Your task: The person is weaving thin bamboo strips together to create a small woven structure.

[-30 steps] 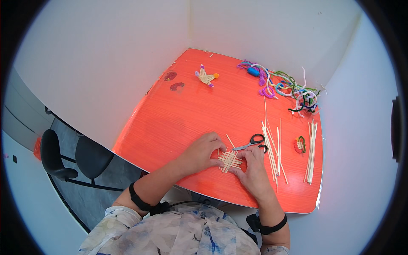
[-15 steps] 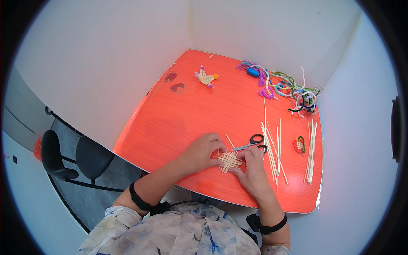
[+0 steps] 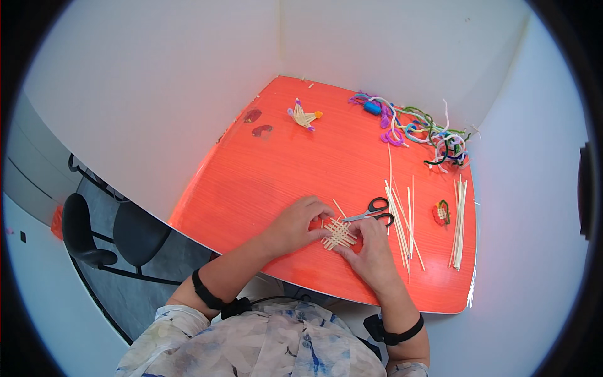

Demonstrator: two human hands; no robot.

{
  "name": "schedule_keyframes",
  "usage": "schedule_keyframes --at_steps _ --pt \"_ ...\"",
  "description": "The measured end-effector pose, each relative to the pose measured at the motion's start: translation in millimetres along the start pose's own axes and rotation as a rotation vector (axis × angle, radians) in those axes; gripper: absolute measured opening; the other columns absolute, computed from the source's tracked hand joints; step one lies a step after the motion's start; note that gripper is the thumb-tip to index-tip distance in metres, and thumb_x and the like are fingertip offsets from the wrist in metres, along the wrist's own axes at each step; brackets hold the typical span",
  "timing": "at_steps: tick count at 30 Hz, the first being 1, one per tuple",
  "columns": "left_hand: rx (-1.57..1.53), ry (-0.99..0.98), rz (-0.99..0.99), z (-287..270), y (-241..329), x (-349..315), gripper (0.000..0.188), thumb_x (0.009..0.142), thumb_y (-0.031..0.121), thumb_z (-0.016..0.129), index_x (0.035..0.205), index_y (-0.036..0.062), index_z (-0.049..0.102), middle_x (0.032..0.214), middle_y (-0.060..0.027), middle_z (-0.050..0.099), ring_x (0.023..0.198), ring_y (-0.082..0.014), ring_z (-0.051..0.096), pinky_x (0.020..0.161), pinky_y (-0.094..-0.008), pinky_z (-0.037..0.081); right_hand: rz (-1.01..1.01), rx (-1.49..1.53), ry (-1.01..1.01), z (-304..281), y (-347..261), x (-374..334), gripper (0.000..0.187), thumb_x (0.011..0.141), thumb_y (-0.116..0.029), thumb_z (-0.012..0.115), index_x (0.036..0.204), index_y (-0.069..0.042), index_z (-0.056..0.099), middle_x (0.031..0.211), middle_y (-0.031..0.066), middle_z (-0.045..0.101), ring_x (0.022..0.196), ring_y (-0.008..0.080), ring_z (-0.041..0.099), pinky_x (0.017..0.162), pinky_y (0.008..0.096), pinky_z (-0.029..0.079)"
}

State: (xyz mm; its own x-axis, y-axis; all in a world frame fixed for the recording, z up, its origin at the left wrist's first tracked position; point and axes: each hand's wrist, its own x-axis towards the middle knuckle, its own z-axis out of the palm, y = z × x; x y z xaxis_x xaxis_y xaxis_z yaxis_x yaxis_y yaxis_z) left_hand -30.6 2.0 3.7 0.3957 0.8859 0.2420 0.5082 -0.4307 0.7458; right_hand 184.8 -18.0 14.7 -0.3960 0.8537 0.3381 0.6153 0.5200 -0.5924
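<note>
Near the front of the red table, a small woven lattice of pale sticks (image 3: 340,235) is between my two hands. My left hand (image 3: 299,223) grips its left side, thumb at the near edge and fingers bent over the far edge. On the opposite side my right hand (image 3: 372,251) pinches the lattice between thumb and fingers. Just beyond my right fingers lie black-handled scissors (image 3: 368,211), their blades pointing left toward the lattice. A short loose stick (image 3: 340,208) rests beside the blade tips.
Long thin sticks (image 3: 411,220) lie loosely to the right, with a tighter bundle (image 3: 459,223) by the right edge. A small red-and-green woven piece (image 3: 441,212) sits between them. Colourful fuzzy stems (image 3: 433,135) heap at the back right. A star-shaped stick piece (image 3: 304,115) lies far left.
Both hands stay around the lattice. The lattice has tilted or turned slightly in my fingers, and the view has shifted a little.
</note>
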Motion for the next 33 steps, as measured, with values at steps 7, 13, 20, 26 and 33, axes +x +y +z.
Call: schedule_keyframes --at_steps 7,13,20,26,33 --pt "-0.023 0.041 0.003 -0.3 0.5 -2.4 0.027 0.078 0.02 0.075 0.096 0.0045 0.062 0.089 -0.0088 0.059 0.087 -0.024 0.058 0.078 -0.0357 0.049 0.194 0.187 -0.086 -4.9 -12.2 2.1 0.041 0.074 -0.018 0.079 0.105 -0.002 0.058 0.087 0.0094 0.058 0.082 0.026 0.056 0.075 0.0373 0.047" --pt "0.1 0.121 0.027 -5.7 8.6 -9.7 0.031 0.074 0.024 0.079 0.094 0.0049 0.065 0.092 -0.0088 0.059 0.091 -0.0259 0.057 0.08 -0.0367 0.048 0.139 0.193 -0.079 -5.1 -1.9 2.0 0.032 0.08 -0.008 0.07 0.109 -0.002 0.059 0.095 0.0126 0.056 0.091 0.0285 0.054 0.083 0.0386 0.046" --pt "0.248 0.05 -0.028 -8.8 19.4 -28.7 0.048 0.068 0.032 0.081 0.105 0.0051 0.066 0.098 -0.0095 0.058 0.099 -0.0282 0.053 0.087 -0.038 0.046 -0.043 -0.06 -0.136 -2.7 -3.0 3.8 0.046 0.077 0.0 0.067 0.122 -0.002 0.057 0.109 0.0144 0.051 0.101 0.0321 0.048 0.09 0.0392 0.043" --pt "0.228 0.093 -0.017 -6.4 10.9 -24.8 0.052 0.066 0.029 0.082 0.109 0.0053 0.064 0.102 -0.0099 0.057 0.101 -0.0283 0.052 0.089 -0.038 0.045 -0.042 0.01 -0.124 -4.2 -3.7 4.7 0.042 0.077 0.0 0.068 0.118 -0.004 0.059 0.106 0.0143 0.051 0.101 0.0316 0.048 0.089 0.0396 0.043" --pt "0.247 0.13 0.061 -11.0 9.9 -20.2 0.042 0.067 0.025 0.081 0.102 0.0069 0.067 0.102 -0.0093 0.057 0.102 -0.0271 0.052 0.089 -0.0382 0.045 -0.016 -0.017 -0.094 -3.1 -0.5 3.2 0.039 0.077 -0.004 0.07 0.115 -0.005 0.06 0.105 0.0147 0.052 0.1 0.0332 0.047 0.089 0.0412 0.043"
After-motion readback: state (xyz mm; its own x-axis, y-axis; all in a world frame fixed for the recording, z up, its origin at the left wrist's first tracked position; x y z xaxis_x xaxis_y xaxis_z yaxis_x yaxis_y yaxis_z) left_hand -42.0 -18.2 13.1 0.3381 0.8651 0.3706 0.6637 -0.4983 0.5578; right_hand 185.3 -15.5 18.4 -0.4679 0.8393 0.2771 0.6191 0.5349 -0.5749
